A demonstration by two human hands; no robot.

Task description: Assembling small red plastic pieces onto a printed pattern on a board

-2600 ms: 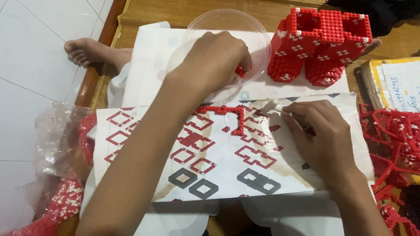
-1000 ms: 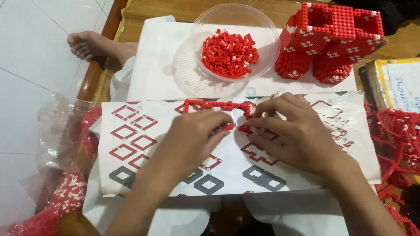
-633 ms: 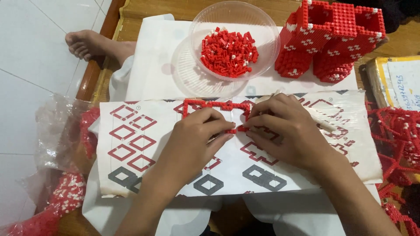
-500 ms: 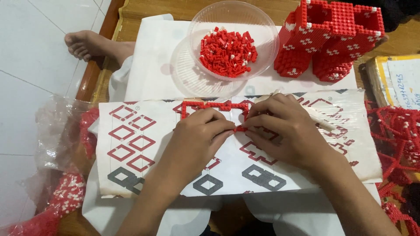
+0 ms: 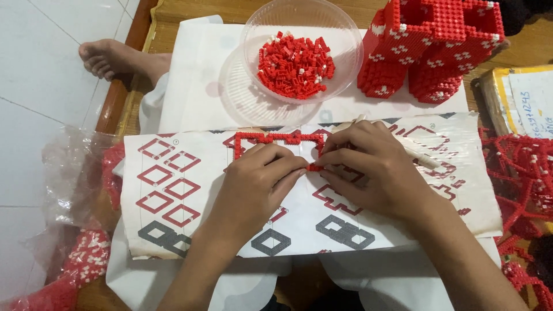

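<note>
Head view: the red brick frame [image 5: 279, 140] lies on the patterned instruction sheet [image 5: 173, 190], directly between both hands. Left hand [image 5: 256, 187] and right hand [image 5: 374, 170] meet fingertip to fingertip, pinching its lower right edge.

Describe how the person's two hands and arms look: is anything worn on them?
Both forearms are bare, with no sleeves in view. The left hand and the right hand carry no gloves, rings, watch or bracelet that I can see. The fingernails look short and unpainted.
</note>
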